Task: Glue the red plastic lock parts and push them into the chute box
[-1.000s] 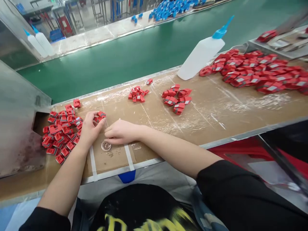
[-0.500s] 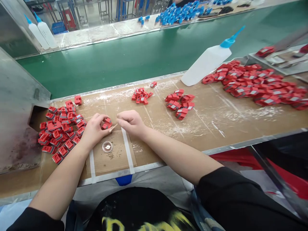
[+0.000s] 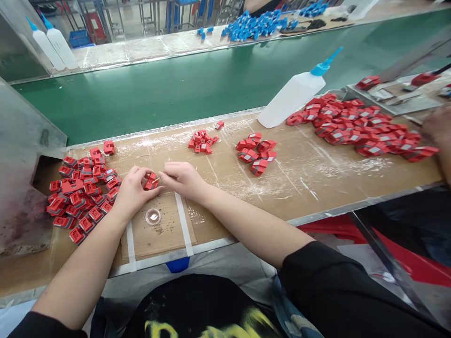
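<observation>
Pinching a small red part (image 3: 151,182) between thumb and fingers, the left hand (image 3: 133,191) sits left of the frame's centre. Beside it, the right hand (image 3: 185,180) pinches a thin stick (image 3: 157,180) against or just over that part; contact is unclear. Below lies a round clear dish (image 3: 153,217).
</observation>
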The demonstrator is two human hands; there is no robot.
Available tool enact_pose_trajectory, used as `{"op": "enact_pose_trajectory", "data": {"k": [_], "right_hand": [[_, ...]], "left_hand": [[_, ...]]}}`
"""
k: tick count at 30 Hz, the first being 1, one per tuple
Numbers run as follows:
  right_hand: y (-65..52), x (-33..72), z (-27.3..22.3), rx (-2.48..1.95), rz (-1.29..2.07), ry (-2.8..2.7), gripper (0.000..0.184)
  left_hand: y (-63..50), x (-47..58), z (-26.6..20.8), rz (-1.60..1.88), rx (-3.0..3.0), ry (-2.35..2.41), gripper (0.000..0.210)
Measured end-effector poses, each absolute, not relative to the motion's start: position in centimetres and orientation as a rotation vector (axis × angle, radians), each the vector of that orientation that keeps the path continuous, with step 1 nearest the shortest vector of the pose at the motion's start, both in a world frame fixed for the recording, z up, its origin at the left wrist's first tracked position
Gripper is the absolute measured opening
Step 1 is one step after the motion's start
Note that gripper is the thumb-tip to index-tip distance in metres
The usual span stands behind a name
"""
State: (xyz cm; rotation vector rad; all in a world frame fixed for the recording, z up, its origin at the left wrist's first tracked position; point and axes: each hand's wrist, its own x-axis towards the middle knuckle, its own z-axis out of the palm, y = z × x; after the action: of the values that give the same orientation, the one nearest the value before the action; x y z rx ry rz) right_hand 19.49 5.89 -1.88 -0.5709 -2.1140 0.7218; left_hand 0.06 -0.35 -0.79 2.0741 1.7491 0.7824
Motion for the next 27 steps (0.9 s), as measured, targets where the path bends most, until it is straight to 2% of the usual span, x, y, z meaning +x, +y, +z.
{"op": "enact_pose_trajectory", "data": {"k": [20, 24, 27], "right_hand": [[6.2, 20.1, -1.1, -0.612, 0.758, -2.054, 0.042], [5.0, 20.5, -0.3, -0.258, 0.942, -2.232, 0.044], [3.7, 20.2, -0.1, -0.079, 0.864, -2.513, 0.046]], "left_hand": [[-0.2, 0.0, -0.6, 0.821, 1.993, 1.784, 0.039], [-0.1, 0.0, -0.7, 0.873, 2.021, 1.76, 0.032], [-0.1, 0.0, -0.6, 0.915, 2.046, 1.716, 0.036]]}}
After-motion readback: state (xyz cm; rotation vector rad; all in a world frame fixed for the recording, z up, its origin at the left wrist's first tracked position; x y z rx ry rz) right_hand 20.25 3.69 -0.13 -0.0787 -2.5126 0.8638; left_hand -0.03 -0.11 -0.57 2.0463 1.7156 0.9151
